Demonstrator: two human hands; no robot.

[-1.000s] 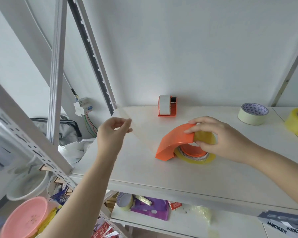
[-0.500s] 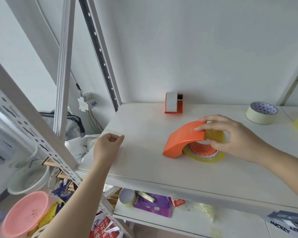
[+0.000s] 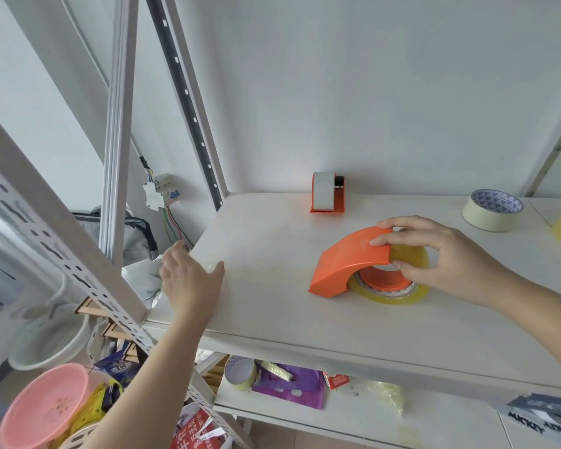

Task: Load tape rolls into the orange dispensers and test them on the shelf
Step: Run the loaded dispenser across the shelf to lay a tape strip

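Orange plastic arches over the yellowish tape roll (image 3: 390,295): the dispenser (image 3: 347,264) rests on the shelf (image 3: 272,322), right of centre. Our right hand (image 3: 444,257) pinches its arch and the roll's upper rim between thumb and curled fingers. Its long axis runs left to right, nose pointing at our left hand (image 3: 188,281), which lies flat, fingers straight, on the shelf's left edge, well apart. Any strip between them is too faint to see. We judge the test pull follows that axis, the right hand nearer.
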